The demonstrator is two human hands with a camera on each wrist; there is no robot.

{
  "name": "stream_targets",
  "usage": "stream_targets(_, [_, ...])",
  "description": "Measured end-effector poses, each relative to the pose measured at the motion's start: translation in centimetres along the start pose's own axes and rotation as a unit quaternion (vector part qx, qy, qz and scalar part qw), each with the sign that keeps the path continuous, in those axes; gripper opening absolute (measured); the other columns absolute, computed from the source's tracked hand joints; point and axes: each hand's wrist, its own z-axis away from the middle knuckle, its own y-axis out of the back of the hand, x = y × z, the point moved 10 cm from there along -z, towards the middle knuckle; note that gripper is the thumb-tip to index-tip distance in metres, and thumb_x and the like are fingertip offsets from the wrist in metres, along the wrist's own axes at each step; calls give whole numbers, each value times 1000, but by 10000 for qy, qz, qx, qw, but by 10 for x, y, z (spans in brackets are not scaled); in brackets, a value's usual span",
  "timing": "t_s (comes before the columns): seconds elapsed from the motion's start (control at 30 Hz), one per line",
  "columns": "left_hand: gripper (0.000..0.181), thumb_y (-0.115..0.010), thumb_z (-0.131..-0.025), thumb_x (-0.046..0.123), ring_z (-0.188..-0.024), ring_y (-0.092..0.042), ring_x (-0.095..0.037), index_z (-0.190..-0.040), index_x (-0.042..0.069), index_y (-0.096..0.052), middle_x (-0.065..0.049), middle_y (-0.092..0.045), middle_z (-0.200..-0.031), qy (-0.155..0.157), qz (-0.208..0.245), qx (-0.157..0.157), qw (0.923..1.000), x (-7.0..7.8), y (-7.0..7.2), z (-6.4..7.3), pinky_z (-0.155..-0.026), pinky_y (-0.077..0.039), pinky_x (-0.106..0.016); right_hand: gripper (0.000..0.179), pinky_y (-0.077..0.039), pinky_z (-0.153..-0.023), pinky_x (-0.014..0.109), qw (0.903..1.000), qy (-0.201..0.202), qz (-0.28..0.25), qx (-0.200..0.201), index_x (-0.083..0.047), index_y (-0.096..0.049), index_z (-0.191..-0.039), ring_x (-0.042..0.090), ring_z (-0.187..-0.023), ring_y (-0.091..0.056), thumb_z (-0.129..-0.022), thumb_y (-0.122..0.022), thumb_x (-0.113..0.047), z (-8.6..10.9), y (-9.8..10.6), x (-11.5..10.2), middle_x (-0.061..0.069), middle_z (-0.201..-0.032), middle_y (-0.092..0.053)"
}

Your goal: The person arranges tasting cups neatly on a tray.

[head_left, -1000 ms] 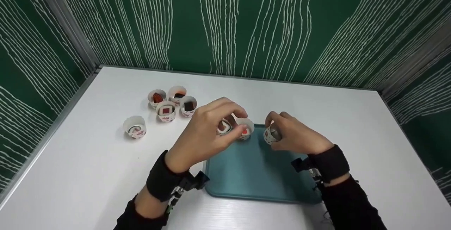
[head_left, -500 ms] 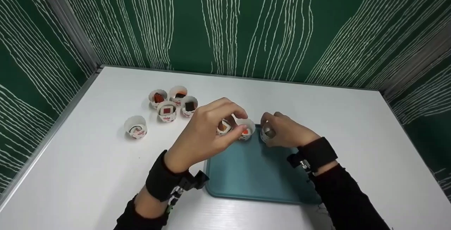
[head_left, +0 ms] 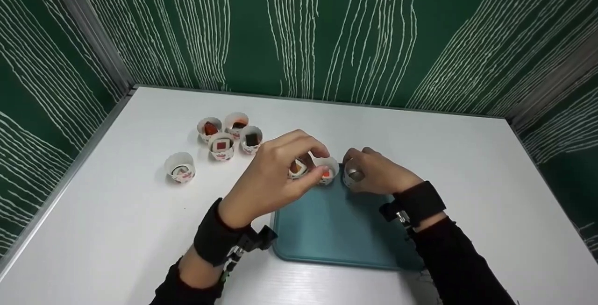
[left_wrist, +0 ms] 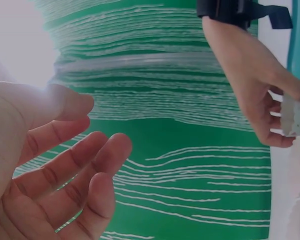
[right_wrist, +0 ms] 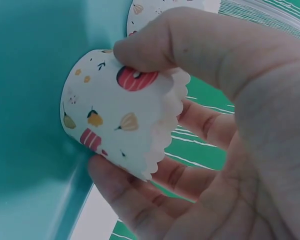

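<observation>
My right hand [head_left: 380, 172] holds a white paper baking cup [right_wrist: 95, 110] with a scalloped rim and a printed fruit and flower pattern, at the tray's far edge. Thumb and fingers press it from opposite sides; in the right wrist view its base meets the teal tray [head_left: 345, 235]. Left of it on the tray stands another paper cup [head_left: 329, 165] holding something orange-red. My left hand [head_left: 275, 176] hovers in front of that cup with loosely bent fingers and nothing between them. Behind its fingers shows a further cup's filling [head_left: 296, 168], white and orange; the rest is hidden.
Several paper cups cluster on the white table [head_left: 117, 230] at the back left, among them one with a white, red-centred sushi-like piece [head_left: 221, 146]. A single cup [head_left: 180, 168] stands apart, farther left. Green walls with white lines enclose the table.
My right hand has moved left with its cup, bringing it closer to the cup with the orange-red filling. My left hand has stayed in place.
</observation>
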Motion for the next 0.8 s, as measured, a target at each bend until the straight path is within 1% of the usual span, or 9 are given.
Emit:
stream_targets(0.17, [9, -76, -98, 8, -84, -72, -12, -107, 7, -76, -5, -75, -106, 35, 30, -19, 10000, -1, -1, 0, -79, -60, -23, 41, -58, -88, 48, 9996, 201, 196, 66, -5, -74, -124, 31, -113, -60, -84, -79, -6, 1, 1, -4, 13, -130, -68])
stream_targets(0.2, [9, -76, -98, 8, -84, -72, -12, -107, 7, -76, -5, -74, -106, 41, 28, -24, 10000, -1, -2, 0, -79, -60, -23, 41, -58, -88, 47, 9995, 212, 207, 72, -5, -74, -125, 32, -113, -60, -84, -79, -7, 1, 2, -4, 13, -131, -68])
stream_targets(0.3, [10, -76, -98, 9, -85, -72, -12, -107, 7, -76, -5, -74, -107, 54, 10, -45, 10000, -1, -2, -1, -78, -60, -23, 47, -58, -89, 48, 9998, 126, 105, 64, -4, -70, -131, 32, -113, -60, -85, -79, -8, 2, 3, -3, 15, -129, -69])
stream_targets(0.4, [10, -76, -98, 9, -85, -72, -11, -107, 8, -76, -4, -74, -107, 57, -36, -75, 9999, -2, -3, 0, -77, -59, -23, 56, -57, -88, 48, 10000, -41, -66, 33, -3, -61, -140, 31, -109, -59, -87, -80, -11, 3, 4, 0, 18, -123, -69])
stream_targets(0.53, [9, -76, -98, 9, -85, -72, -10, -107, 9, -76, -3, -74, -106, 69, -78, -106, 9999, -2, -4, 0, -75, -58, -24, 56, -54, -86, 47, 9999, -62, -130, 15, -2, -59, -141, 30, -105, -57, -90, -78, -13, 5, 5, 0, 21, -122, -67])
stream_targets(0.73, [10, -76, -97, 9, -85, -73, -10, -107, 9, -76, -3, -74, -106, 125, -66, -134, 9998, -4, -6, 1, -76, -58, -24, 59, -53, -80, 42, 9997, -173, -129, 61, -4, -59, -143, 28, -99, -55, -89, -79, -14, 8, 9, 2, 21, -122, -64])
stream_targets(0.8, [10, -77, -97, 10, -86, -73, -10, -108, 9, -76, -3, -74, -107, 141, -69, -155, 9998, -4, -7, 1, -76, -59, -24, 59, -52, -81, 42, 9997, -159, -146, 87, -4, -59, -143, 29, -102, -55, -89, -80, -15, 10, 11, 2, 20, -124, -64])
